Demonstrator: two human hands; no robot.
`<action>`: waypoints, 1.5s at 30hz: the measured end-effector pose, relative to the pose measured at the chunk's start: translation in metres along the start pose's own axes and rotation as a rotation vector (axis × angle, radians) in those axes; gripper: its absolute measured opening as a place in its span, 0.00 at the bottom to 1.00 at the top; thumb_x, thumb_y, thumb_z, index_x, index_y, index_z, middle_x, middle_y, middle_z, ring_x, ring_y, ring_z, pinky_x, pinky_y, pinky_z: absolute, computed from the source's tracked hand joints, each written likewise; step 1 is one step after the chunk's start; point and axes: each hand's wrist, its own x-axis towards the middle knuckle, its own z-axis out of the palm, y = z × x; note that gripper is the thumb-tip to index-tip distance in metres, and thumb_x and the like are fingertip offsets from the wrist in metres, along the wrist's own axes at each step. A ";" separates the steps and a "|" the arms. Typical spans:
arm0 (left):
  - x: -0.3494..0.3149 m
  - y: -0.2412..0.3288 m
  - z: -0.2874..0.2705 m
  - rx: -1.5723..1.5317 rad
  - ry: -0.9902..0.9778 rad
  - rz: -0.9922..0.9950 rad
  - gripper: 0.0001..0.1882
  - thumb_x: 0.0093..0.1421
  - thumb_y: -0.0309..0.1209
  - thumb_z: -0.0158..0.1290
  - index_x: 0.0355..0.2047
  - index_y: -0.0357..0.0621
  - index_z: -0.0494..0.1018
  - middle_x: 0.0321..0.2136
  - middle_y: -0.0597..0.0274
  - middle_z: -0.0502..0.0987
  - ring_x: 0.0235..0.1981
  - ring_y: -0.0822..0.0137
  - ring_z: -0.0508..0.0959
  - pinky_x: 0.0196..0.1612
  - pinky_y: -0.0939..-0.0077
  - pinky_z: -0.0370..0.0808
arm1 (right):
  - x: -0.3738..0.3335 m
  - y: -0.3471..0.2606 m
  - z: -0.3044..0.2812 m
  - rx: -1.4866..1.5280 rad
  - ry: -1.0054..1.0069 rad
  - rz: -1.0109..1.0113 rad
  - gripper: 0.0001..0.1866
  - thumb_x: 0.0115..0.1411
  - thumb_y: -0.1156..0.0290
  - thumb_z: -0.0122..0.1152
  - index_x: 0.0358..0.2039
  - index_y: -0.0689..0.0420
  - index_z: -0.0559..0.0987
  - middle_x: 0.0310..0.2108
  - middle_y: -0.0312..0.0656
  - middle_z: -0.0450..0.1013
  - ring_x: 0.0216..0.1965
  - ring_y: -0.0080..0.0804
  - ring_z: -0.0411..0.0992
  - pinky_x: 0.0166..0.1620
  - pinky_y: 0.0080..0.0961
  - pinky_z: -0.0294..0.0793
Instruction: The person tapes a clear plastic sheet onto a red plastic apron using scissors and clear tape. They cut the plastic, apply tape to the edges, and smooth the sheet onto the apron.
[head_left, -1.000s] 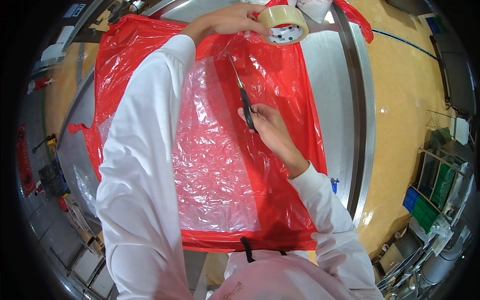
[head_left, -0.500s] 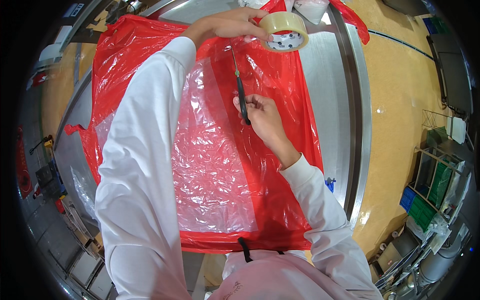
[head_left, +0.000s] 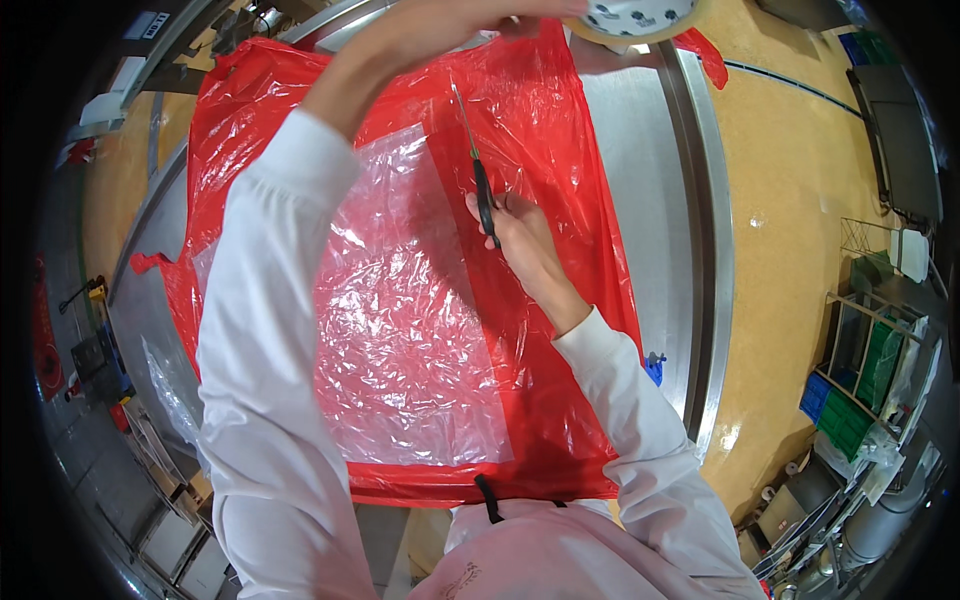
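My right hand (head_left: 524,240) grips black-handled scissors (head_left: 481,185) over the red plastic sheeting (head_left: 550,340); their narrow blades point away from me and look closed. At the top edge of the view, my left hand (head_left: 485,18) is partly cut off and blurred, closed on a roll of packing tape (head_left: 640,18). The roll's patterned inner core shows, and part of it lies out of view. A crinkled clear plastic sheet (head_left: 400,340) lies flat over the red sheeting, both spread across a metal table (head_left: 660,230).
The table's raised metal rim (head_left: 712,270) curves along the right side. A small blue object (head_left: 654,369) sits by the red sheeting's right edge. Clear plastic (head_left: 168,385) lies at the left. Green crates (head_left: 845,425) stand on a rack beyond the yellow floor (head_left: 780,250).
My left hand has moved away from me and to the right with the tape roll, partly leaving the view. My right hand and the scissors have barely moved.
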 end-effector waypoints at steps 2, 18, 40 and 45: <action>-0.037 0.007 -0.015 -0.009 0.112 0.030 0.17 0.61 0.38 0.57 0.45 0.43 0.71 0.33 0.64 0.74 0.32 0.69 0.72 0.38 0.75 0.70 | 0.006 0.011 0.006 -0.062 0.104 -0.069 0.25 0.56 0.47 0.66 0.31 0.61 0.75 0.22 0.33 0.68 0.25 0.21 0.66 0.31 0.23 0.65; -0.506 0.000 0.116 -0.154 0.840 -0.608 0.52 0.49 0.52 0.67 0.64 0.35 0.55 0.58 0.52 0.66 0.56 0.59 0.70 0.56 0.63 0.71 | -0.041 0.034 -0.185 -1.155 0.714 -0.257 0.12 0.57 0.70 0.61 0.40 0.64 0.78 0.36 0.57 0.77 0.37 0.58 0.75 0.41 0.47 0.75; -0.652 0.067 0.266 -0.459 1.211 -0.643 0.42 0.49 0.43 0.69 0.59 0.37 0.62 0.49 0.58 0.71 0.49 0.65 0.73 0.51 0.68 0.72 | 0.118 -0.018 0.047 -1.566 0.267 -0.695 0.48 0.63 0.36 0.41 0.71 0.60 0.48 0.73 0.47 0.42 0.74 0.42 0.39 0.72 0.48 0.37; -0.665 0.085 0.262 -0.467 1.069 -0.597 0.39 0.52 0.36 0.68 0.60 0.37 0.63 0.51 0.56 0.73 0.52 0.64 0.73 0.55 0.68 0.69 | 0.116 -0.038 0.045 -1.683 0.180 -0.354 0.48 0.63 0.35 0.39 0.71 0.58 0.48 0.73 0.47 0.41 0.74 0.42 0.39 0.71 0.50 0.38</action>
